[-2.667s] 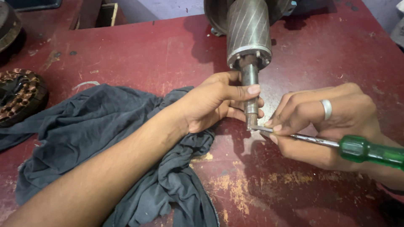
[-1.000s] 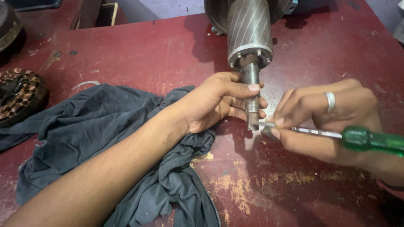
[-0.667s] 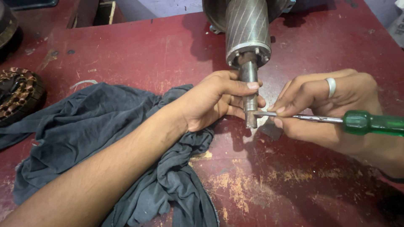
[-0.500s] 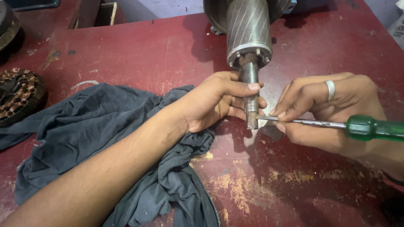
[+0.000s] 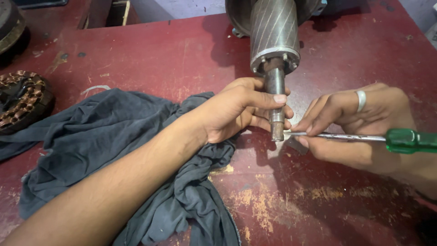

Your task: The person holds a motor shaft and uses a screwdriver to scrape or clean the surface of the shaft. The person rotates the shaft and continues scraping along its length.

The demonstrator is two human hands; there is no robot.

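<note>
Steel rotor shaft (image 5: 275, 98) was clasped above the tabletop (image 5: 150, 50) by the left hand (image 5: 236, 109), where fingers could be jabbed if the screwdriver (image 5: 359, 136), pinched by the right hand (image 5: 359, 123), slipped.

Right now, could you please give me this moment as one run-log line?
left hand: grips rotor shaft | right hand: holds green-handled screwdriver, tip at shaft end | grey cloth: under left forearm

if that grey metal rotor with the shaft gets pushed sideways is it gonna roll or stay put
The rotor is a round drum lying on the red table, so it would probably roll if freed. It looks like solid metal, so likely heavy for its size. Now the left hand grips its shaft, probably steadying it while the screwdriver tip meets the shaft end.
</note>
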